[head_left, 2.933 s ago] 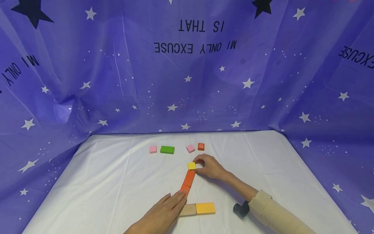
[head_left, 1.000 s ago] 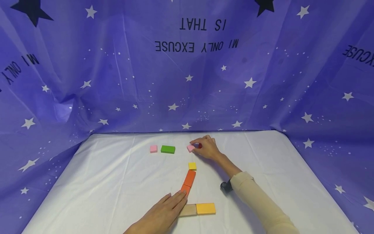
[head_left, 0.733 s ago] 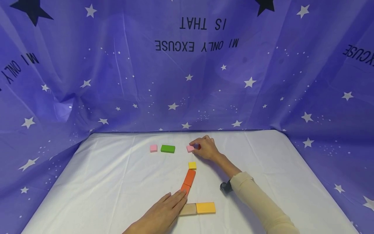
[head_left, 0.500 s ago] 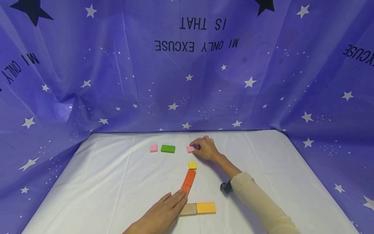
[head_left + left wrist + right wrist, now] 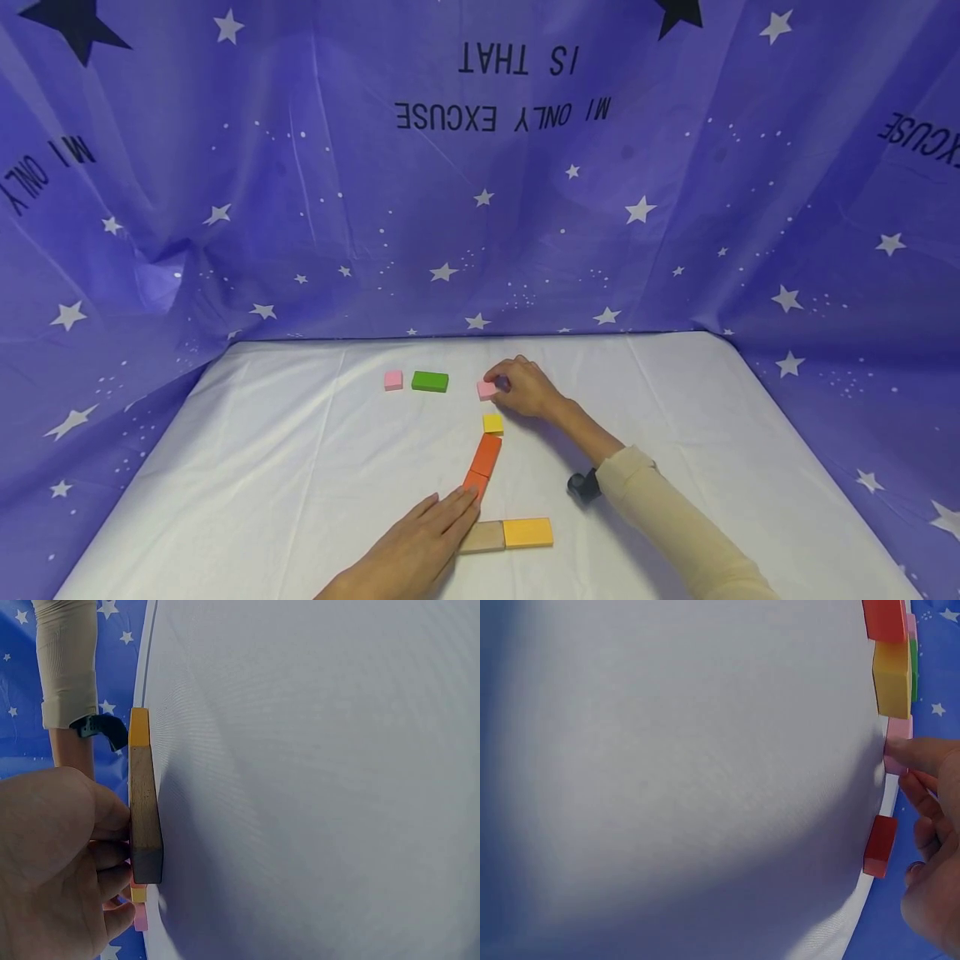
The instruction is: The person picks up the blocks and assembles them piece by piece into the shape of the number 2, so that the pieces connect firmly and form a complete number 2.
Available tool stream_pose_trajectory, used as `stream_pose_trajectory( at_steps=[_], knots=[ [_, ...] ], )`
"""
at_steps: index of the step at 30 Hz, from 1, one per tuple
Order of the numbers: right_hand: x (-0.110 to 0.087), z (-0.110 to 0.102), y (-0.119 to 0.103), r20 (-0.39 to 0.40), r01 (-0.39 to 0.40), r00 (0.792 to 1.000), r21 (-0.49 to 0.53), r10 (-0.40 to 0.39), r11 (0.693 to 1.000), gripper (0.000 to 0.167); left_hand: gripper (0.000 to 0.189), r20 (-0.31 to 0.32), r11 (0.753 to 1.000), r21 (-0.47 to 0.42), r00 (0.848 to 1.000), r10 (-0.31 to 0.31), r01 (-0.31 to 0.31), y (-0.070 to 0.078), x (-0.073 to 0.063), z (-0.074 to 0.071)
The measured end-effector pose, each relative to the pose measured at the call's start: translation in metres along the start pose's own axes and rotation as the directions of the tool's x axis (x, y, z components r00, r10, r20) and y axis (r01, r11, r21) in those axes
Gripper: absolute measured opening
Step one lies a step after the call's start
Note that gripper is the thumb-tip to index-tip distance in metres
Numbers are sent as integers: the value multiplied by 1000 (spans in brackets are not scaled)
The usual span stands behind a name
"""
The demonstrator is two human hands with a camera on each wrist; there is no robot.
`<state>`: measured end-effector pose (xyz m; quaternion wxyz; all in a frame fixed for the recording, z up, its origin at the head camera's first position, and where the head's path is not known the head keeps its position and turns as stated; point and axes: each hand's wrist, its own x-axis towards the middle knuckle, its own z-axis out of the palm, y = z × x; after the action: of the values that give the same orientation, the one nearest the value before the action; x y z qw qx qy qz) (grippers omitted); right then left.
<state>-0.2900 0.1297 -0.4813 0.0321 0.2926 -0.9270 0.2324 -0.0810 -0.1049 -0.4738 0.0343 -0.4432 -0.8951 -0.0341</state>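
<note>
1. A pink block (image 5: pixel 393 381) sat at far left on the white-covered tabletop (image 5: pixel 675 417), a green block (image 5: pixel 431 382) just beside it.
2. Your left hand (image 5: pixel 416 540) lay nearly flat, fingers extended and gripping nothing, their tips resting on the nearer orange block (image 5: pixel 474 481).
3. The farther orange block (image 5: pixel 487 455) met it end to end, slanting away from you; below, a wooden block (image 5: pixel 484 537) ran partly hidden behind your hand.
4. The second pink block (image 5: pixel 486 391) stood beyond the yellow cube (image 5: pixel 492 424), near but apart, pinched between your right hand's (image 5: pixel 527 392) thumb and forefinger.
5. A yellow-orange block (image 5: pixel 528 533) adjoined the wooden one; a red block (image 5: pixel 880 846) stood near your right hand in the right wrist view.
</note>
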Motion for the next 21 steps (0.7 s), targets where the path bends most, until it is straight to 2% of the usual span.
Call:
stream_pose_trajectory(
  at_steps=[21],
  knots=[
    [-12, 0, -7, 26, 94, 995, 56, -96, 994, 29, 53, -24, 1000, 26, 1000, 11, -10, 0, 0, 2]
  ],
)
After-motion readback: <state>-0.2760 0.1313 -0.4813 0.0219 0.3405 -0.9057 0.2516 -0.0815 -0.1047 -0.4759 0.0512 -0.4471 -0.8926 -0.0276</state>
